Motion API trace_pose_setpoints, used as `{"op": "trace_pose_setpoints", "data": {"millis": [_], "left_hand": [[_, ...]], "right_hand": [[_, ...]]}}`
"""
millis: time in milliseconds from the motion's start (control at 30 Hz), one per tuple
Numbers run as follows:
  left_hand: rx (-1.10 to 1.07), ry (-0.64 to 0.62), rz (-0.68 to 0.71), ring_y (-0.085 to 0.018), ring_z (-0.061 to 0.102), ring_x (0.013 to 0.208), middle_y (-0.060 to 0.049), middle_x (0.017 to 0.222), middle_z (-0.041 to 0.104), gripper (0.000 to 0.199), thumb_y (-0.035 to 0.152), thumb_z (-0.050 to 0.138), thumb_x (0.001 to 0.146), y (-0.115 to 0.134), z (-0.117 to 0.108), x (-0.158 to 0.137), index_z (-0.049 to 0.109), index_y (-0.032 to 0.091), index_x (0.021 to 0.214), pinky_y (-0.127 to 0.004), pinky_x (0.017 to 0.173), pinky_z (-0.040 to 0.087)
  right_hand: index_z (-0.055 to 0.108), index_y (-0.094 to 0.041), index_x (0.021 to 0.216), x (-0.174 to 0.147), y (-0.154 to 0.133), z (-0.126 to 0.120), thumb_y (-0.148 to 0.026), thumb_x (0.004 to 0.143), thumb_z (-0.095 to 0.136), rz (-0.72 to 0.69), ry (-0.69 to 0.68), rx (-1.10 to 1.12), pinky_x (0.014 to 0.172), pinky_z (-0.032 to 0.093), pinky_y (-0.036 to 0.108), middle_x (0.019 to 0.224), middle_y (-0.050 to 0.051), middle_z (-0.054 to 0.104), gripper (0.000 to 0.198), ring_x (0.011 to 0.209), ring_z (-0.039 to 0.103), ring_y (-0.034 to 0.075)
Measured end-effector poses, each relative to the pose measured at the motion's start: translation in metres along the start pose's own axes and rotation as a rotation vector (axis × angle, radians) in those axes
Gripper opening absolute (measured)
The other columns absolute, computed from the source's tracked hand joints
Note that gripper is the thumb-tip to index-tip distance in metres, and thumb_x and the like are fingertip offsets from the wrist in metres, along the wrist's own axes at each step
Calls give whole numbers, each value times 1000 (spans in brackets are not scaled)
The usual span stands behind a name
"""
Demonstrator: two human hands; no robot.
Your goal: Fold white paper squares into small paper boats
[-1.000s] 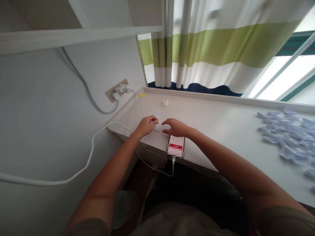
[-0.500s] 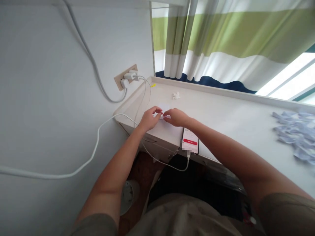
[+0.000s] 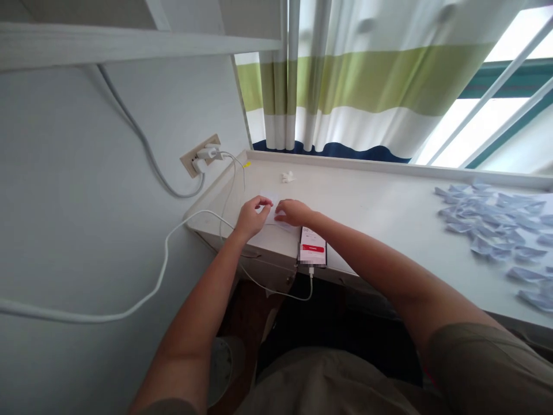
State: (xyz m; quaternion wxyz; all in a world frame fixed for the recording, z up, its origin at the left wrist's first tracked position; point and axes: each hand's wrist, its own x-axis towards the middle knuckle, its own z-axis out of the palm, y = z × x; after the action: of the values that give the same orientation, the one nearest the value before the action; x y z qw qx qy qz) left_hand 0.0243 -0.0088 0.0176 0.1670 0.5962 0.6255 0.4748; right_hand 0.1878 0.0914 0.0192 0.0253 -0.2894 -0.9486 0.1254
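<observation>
My left hand (image 3: 254, 217) is closed in a pinch, thumb and forefinger together at the left part of a small white sheet of paper (image 3: 271, 218). Facing it, my right hand (image 3: 294, 212) has bent fingers and thumb closed on the paper's right side. The sheet lies on the white desk (image 3: 358, 199) near its front edge, and my fingers cover part of it. Just below my right hand lies a phone (image 3: 313, 245) with a lit screen and a red bar, a cable plugged into its lower end.
A crumpled white bit (image 3: 287, 177) lies behind my hands. Many folded paper pieces (image 3: 488, 222) are heaped at the right. Chargers fill a wall socket (image 3: 200, 154) at the left, and a white cable (image 3: 162, 268) crosses the desk corner. Behind hangs a striped curtain (image 3: 367, 75).
The view has tilted up and turned right, showing more of the shelf and paper heap. My hands remain close together at the paper, with more of the sheet showing between them.
</observation>
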Motion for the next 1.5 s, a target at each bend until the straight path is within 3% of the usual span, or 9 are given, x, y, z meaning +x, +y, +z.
{"op": "trace_pose_setpoints", "data": {"millis": [533, 733, 833, 967, 1033, 1100, 1200, 1333, 1500], "left_hand": [[19, -27, -69, -23, 75, 103, -6, 102, 83, 13, 19, 64, 90, -37, 6, 8, 77, 22, 91, -42, 105, 56], [5, -28, -62, -24, 75, 105, -8, 104, 82, 13, 21, 62, 93, -46, 6, 6, 75, 21, 92, -42, 106, 55], [8, 120, -30, -25, 73, 118, -10, 119, 79, 15, 21, 63, 93, -41, 5, 7, 72, 21, 105, -42, 109, 55], [-81, 425, -43, -27, 59, 145, -14, 151, 65, 43, 22, 71, 92, -27, 14, 18, 59, 24, 133, -44, 118, 50], [-252, 344, -123, -28, 63, 140, -16, 150, 65, 47, 24, 75, 92, -14, 28, 29, 56, 25, 135, -44, 113, 54], [-445, 160, -201, -27, 73, 123, -16, 139, 72, 43, 33, 75, 94, 1, 48, 41, 58, 22, 132, -40, 101, 61], [-597, -134, -150, -25, 77, 101, -14, 120, 79, 42, 41, 84, 88, 30, 84, 57, 68, 16, 119, -34, 82, 64], [-620, -233, -100, -18, 70, 74, -12, 105, 81, 40, 41, 91, 78, 62, 130, 68, 75, 13, 103, -26, 53, 55], [-653, -304, -74, -15, 67, 67, -7, 89, 78, 42, 45, 90, 78, 77, 158, 74, 75, 14, 103, -24, 50, 54]], "right_hand": [[82, -19, 128, 8, 13, 8, -42, 97, 83, -107, -3, 48, 102, 53, 40, 134, 17, 74, 39, 128, 68, 35], [82, -19, 128, 3, 9, 7, -35, 105, 71, -48, 34, 105, 98, 54, 38, 131, 15, 78, 30, 121, 72, 32], [83, -19, 124, 2, 8, 1, -35, 106, 69, 8, 136, 178, 94, 54, 37, 127, 14, 81, 28, 114, 75, 31], [83, -17, 107, 1, 16, -12, -35, 101, 72, 68, 413, 483, 95, 55, 37, 112, 12, 84, 22, 103, 76, 27], [81, -17, 99, -7, 25, -20, -45, 98, 75, 90, 533, 790, 89, 57, 36, 101, 10, 84, 28, 94, 76, 24], [78, -18, 94, -21, 38, -27, -59, 90, 79, 124, 606, 1087, 78, 58, 33, 91, 7, 81, 42, 83, 72, 21], [76, -19, 91, -55, 58, -35, -65, 78, 87, 148, 638, 1367, 77, 59, 31, 84, 2, 75, 49, 78, 68, 16], [74, -19, 89, -102, 83, -40, -65, 75, 90, 226, 739, 1472, 80, 61, 31, 82, 1, 73, 51, 79, 67, 15], [69, -20, 86, -134, 105, -46, -59, 84, 85, 387, 871, 1489, 81, 64, 32, 82, 2, 73, 42, 82, 70, 17]]}}
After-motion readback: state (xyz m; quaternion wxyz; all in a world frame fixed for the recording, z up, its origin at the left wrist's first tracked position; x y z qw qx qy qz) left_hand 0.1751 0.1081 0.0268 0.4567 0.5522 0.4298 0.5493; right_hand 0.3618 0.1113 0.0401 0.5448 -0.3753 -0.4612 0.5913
